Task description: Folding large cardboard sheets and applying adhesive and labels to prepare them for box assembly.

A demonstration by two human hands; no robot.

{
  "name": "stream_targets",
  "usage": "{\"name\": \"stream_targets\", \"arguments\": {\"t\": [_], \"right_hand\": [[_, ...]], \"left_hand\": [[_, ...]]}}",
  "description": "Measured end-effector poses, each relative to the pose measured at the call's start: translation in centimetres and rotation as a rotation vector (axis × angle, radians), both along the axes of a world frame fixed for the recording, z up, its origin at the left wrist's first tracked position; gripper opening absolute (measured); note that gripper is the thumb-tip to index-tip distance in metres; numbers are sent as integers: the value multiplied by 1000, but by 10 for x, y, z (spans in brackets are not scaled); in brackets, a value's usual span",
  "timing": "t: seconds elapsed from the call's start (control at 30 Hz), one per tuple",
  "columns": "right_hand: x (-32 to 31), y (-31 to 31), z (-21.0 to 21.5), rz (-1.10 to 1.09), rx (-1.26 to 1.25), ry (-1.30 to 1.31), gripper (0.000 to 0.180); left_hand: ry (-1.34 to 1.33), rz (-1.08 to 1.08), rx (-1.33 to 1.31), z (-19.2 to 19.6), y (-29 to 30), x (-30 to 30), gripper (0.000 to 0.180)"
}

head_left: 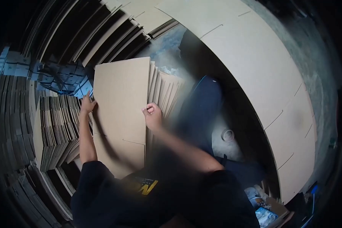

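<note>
A large tan cardboard sheet stands tilted in front of me, with a slit cut near its lower right. My right hand is closed at its right edge, fingers curled and thumb pressed in as if pinching the edge. At the opposite edge is my left hand, its index finger stretched up and apart from the thumb, whose tip meets the edge. Behind the front sheet, more cardboard sheets fan out to the right.
Packed folded cardboard stands at my left, with darker stacks beyond. More upright sheets fill the far left. A long slotted cardboard panel curves along my right. A tape roll lies by my leg; an open box sits lower right.
</note>
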State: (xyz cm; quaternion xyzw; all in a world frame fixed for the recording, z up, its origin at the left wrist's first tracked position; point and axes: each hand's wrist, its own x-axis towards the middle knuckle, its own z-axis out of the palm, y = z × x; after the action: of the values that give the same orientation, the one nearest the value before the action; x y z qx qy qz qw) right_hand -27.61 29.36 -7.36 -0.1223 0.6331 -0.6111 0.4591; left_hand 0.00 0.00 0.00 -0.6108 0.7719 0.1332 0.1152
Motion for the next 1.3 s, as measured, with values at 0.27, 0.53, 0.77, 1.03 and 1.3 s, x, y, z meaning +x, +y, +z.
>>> {"name": "stream_targets", "arguments": {"t": [0.27,0.53,0.77,1.03,1.3], "right_hand": [[1,0,-7,14,6,-43,20],[-29,13,-9,192,16,-42,34],[-152,124,70,75,-55,-179,36],[-253,332,131,-709,-13,11,30],[-328,564,196,-1211,80,499,34]], "left_hand": [[164,-339,-11,25,133,-160,103],[107,-298,43,16,137,-169,115],[49,-252,53,28,142,-172,116],[128,-399,73,10,129,-170,116],[-139,-409,158,54,105,-186,125]]}}
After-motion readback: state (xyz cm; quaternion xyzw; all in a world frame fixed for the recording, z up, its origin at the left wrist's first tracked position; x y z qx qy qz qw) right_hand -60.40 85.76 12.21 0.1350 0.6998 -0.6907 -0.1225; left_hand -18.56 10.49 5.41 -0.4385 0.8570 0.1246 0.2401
